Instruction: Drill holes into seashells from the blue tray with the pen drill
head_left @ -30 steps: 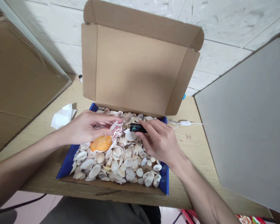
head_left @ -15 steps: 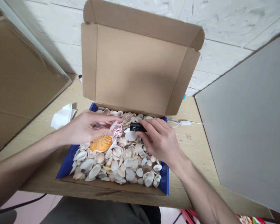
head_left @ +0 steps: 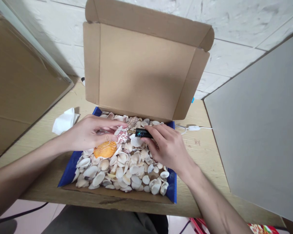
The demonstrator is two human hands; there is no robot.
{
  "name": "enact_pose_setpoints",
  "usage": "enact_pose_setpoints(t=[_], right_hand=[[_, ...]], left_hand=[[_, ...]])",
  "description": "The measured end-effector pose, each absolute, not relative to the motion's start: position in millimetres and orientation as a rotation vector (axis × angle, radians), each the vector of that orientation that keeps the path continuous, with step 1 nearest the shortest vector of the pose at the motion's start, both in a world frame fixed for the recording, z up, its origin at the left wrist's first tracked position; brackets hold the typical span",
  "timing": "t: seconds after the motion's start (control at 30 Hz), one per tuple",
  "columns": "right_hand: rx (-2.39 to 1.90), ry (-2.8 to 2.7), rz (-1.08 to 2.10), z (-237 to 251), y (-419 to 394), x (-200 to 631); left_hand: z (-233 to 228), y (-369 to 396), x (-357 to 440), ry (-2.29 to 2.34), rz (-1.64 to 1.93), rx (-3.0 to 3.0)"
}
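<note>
An open cardboard box (head_left: 70,169) with blue outer sides holds several pale seashells (head_left: 127,169) and stands on a wooden table. My left hand (head_left: 88,133) pinches a white shell with red speckles (head_left: 122,136) over the box's far left part. An orange scallop shell (head_left: 105,149) lies just under that hand. My right hand (head_left: 167,148) grips a small black tool with a lit display (head_left: 142,133), its thin tip pointed left at the speckled shell.
The box lid (head_left: 144,65) stands upright behind the shells. A crumpled white tissue (head_left: 64,121) lies left of the box. A white cable with a switch (head_left: 193,128) runs to the right. A brown board (head_left: 21,74) leans at left, a grey board (head_left: 261,123) at right.
Both hands stay nearly still. The black tool has shifted very slightly left toward the speckled shell.
</note>
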State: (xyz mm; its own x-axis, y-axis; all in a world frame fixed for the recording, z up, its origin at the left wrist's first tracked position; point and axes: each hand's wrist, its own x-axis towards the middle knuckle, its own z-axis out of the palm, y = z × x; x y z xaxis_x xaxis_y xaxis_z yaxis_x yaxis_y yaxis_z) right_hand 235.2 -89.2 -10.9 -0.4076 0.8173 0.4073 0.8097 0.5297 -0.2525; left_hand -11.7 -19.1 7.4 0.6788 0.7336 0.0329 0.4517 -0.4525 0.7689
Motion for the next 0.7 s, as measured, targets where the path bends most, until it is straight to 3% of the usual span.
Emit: enact_pose_setpoints(t=[0.7], right_hand=[[-1.350, -2.309, 0.061, -13.3, -90.2, 235.1]], left_hand=[[8.1, -19.1, -10.8, 0.911, 0.469, 2.112]])
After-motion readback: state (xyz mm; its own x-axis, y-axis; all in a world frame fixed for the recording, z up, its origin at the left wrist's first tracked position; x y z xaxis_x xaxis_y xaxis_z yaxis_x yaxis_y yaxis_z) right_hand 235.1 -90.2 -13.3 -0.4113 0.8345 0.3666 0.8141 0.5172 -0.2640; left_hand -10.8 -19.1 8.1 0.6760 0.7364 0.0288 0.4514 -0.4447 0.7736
